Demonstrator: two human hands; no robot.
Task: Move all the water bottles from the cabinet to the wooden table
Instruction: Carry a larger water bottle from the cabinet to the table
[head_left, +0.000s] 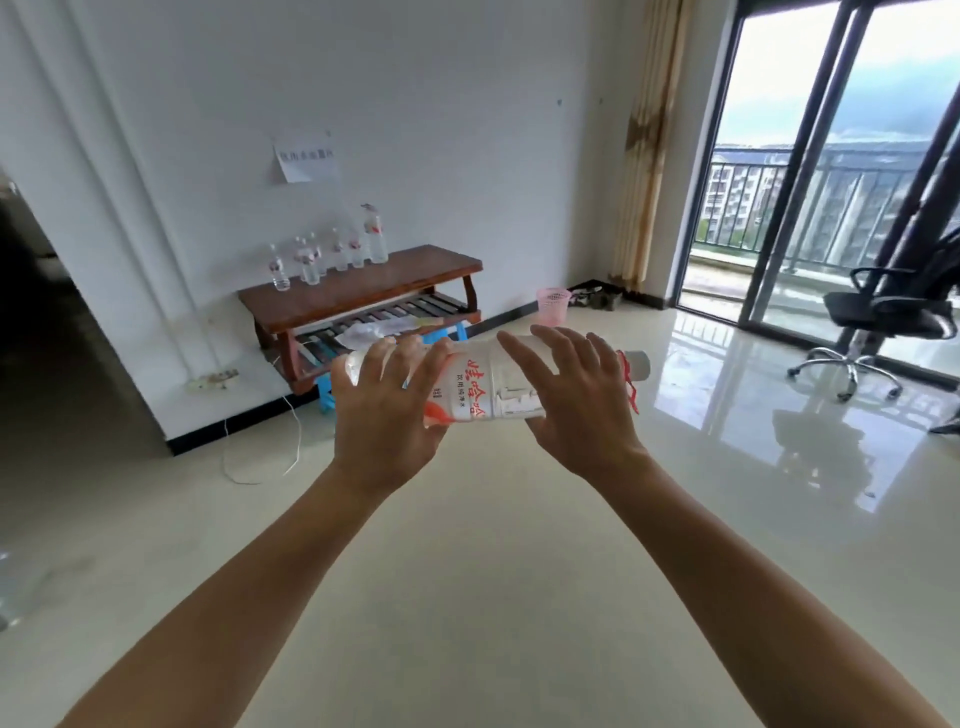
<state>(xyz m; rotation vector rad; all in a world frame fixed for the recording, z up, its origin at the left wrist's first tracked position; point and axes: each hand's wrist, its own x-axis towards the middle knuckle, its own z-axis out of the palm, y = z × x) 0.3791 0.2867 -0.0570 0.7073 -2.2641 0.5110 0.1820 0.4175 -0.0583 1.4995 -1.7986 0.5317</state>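
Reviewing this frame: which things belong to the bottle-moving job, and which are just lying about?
Job in hand:
large water bottle, carried between left hand and right hand
wooden table
standing bottles on it

Lying about:
pink basket
office chair
wall notice
blue stool
white cable

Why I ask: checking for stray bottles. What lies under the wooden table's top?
A slatted shelf holding pale wrapping, blue stool below. The held bottle and left hand hide the shelf's front edge.

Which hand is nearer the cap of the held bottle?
Right. The right hand lies on the water bottle just beside its cap. The left hand grips the opposite, base end, farther from the cap.
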